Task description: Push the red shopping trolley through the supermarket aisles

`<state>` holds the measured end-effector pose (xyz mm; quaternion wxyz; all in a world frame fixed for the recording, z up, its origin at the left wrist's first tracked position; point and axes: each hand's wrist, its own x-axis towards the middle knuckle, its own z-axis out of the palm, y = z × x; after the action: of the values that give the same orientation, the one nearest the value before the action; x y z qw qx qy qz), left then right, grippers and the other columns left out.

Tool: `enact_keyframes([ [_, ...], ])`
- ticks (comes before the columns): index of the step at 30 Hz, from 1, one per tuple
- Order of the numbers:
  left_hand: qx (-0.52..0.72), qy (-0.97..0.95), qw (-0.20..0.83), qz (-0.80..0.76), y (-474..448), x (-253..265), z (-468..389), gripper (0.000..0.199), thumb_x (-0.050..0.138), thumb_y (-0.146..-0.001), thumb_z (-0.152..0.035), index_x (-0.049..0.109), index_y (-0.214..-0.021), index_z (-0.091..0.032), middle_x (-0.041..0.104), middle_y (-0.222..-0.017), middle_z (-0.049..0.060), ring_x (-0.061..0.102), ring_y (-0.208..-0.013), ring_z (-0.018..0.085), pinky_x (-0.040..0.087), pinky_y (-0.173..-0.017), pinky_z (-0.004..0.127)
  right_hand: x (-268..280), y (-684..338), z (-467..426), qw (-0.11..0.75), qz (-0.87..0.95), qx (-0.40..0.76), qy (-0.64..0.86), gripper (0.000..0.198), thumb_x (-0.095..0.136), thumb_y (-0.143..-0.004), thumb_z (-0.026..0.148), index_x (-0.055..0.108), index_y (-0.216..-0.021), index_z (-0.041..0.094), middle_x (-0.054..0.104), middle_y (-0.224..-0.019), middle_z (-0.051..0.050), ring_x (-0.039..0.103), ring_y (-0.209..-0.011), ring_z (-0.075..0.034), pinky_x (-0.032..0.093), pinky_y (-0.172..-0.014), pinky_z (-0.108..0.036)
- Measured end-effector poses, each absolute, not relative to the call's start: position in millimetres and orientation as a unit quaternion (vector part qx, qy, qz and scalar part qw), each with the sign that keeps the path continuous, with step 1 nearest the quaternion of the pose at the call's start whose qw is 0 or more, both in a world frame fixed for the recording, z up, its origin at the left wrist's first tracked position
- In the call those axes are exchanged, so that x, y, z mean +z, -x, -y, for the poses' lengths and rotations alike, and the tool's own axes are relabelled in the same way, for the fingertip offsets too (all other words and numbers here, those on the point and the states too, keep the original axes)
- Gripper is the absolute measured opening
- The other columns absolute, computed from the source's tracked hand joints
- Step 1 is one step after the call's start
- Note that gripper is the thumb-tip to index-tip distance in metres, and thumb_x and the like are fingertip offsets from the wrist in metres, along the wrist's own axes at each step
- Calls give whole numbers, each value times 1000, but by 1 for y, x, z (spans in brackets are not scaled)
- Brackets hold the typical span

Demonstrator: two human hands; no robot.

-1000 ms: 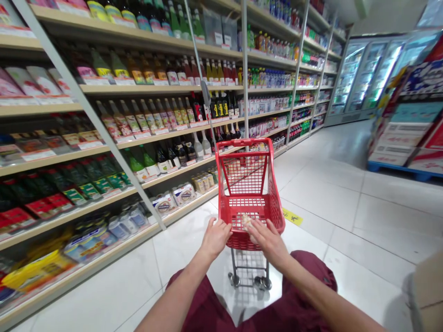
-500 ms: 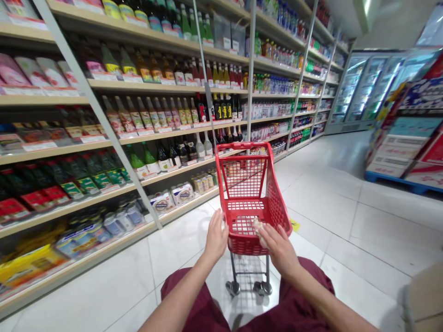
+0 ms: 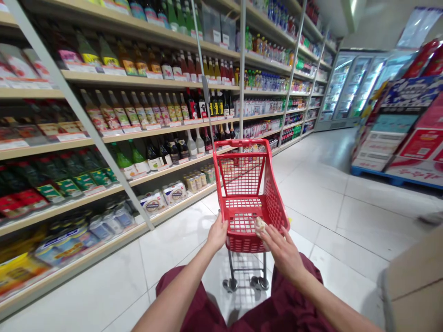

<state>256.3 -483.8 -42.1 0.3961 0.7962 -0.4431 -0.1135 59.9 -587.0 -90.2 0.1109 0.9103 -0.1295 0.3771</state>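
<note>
A small red plastic shopping cart (image 3: 242, 240) on a grey frame with casters stands right in front of my knees. My left hand (image 3: 218, 234) grips its left edge near the front corner, the fingers partly hidden by the rim. At the near right edge, my right hand (image 3: 282, 249) presses a crumpled whitish cloth (image 3: 260, 226) against the rim, fingers lying long over it. The basket's mesh floor and back panel show through.
Shelves of bottles and cans (image 3: 141, 110) run along the left. A blue pallet stacked with boxes (image 3: 398, 138) stands at right, glass-door fridges (image 3: 349, 87) at the far end. A beige rounded object (image 3: 415, 276) is close on the right. White tiles (image 3: 173, 258) cover the floor.
My left hand has gone from spread beside the cart's rim to gripping its left edge. The cloth under my right hand has stayed near the right edge. The view has turned slightly right.
</note>
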Motion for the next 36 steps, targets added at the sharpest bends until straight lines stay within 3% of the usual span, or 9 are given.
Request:
enact_keyframes([
  [5,-122,-805,363,453,-247,-34,487,40,36,-76,-15,42,-116,-18,63,-105,6,59,-92,17,43,-79,28,-90,-77,579,92,119,396,-906,38,37,-85,13,44,-122,20,57,-115,-8,51,-107,-16,35,-95,-36],
  [16,-143,-789,348,486,-242,-38,532,38,37,-80,-18,41,-117,-20,64,-102,4,58,-92,15,43,-80,26,-88,-102,585,114,130,408,-896,37,37,-83,11,52,-116,19,57,-115,-9,50,-108,-18,32,-96,-38],
  [20,-133,-786,328,506,-242,-40,551,40,38,-79,-18,42,-118,-22,64,-103,2,58,-95,16,42,-83,27,-86,-71,610,107,146,385,-905,40,34,-84,9,47,-120,19,57,-116,-8,51,-107,-17,29,-98,-39],
  [22,-123,-789,317,513,-238,-41,560,41,36,-79,-17,41,-119,-23,63,-105,2,57,-98,16,42,-85,30,-86,-49,622,97,170,373,-907,38,36,-85,13,46,-121,19,57,-115,-8,52,-105,-16,34,-94,-36],
  [26,-77,-799,304,513,-225,-44,577,45,32,-79,-12,36,-124,-20,50,-125,8,40,-119,20,29,-98,43,-84,-32,634,86,214,371,-900,32,39,-87,19,51,-116,19,59,-111,-9,57,-95,-16,44,-79,-28],
  [29,-13,-764,244,597,-217,-46,580,41,31,-80,-11,43,-118,-19,37,-135,9,25,-128,20,16,-104,48,-84,-41,634,86,225,377,-895,30,39,-87,20,53,-113,18,60,-110,-8,58,-93,-16,45,-76,-27],
  [32,16,-719,154,678,-215,-43,573,33,31,-82,-15,52,-107,-20,47,-128,6,32,-124,19,20,-103,50,-85,-51,632,94,230,376,-893,30,40,-86,19,54,-113,17,60,-110,-9,58,-93,-17,46,-77,-28],
  [36,14,-713,133,688,-217,-36,561,28,33,-84,-23,52,-104,-21,54,-120,4,37,-121,19,22,-101,52,-80,-51,630,99,220,341,-909,35,43,-83,16,51,-117,19,59,-112,-9,59,-93,-18,47,-77,-29],
])
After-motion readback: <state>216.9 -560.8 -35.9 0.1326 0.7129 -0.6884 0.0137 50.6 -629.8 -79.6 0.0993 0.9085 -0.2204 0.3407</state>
